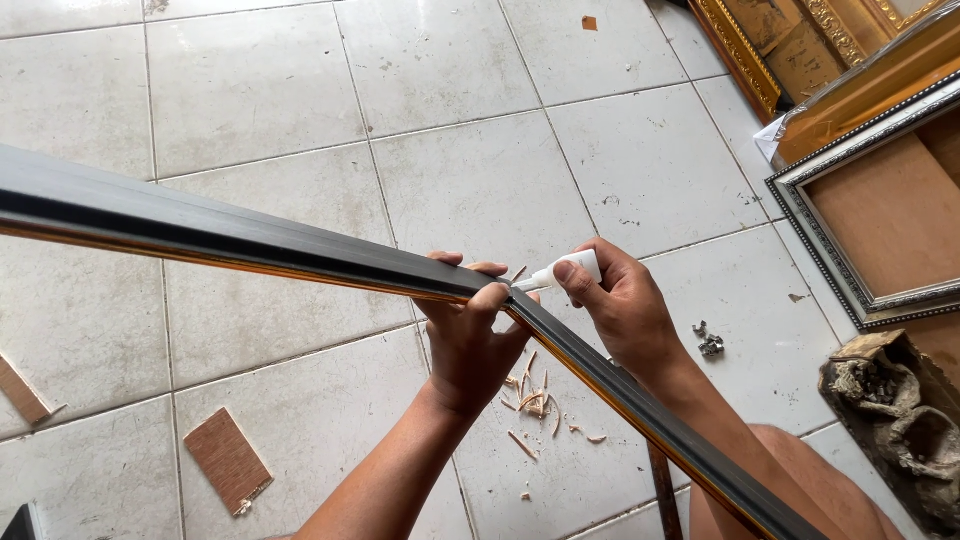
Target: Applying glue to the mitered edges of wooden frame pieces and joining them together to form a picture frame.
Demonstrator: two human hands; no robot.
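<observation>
A: Where does the work stand?

B: The person's left hand (468, 335) has its grip closed around the corner where two lengths of black frame moulding (230, 240) with a gold edge meet, held in the air above the tiled floor (300, 90). The right hand (620, 300) pinches a small white glue tube (565, 272), its nozzle touching the joint just beside the left fingers.

A: What would make the gluing go well?

B: Probably a light squeeze, so the glue stays in the seam and off the fingers. The left hand should keep both mitred ends flush while the nozzle follows the seam.

A: Anything nearby?

B: Wood shavings (535, 405) lie on the floor below, and ornate frames (860, 240) rest to the right.
</observation>
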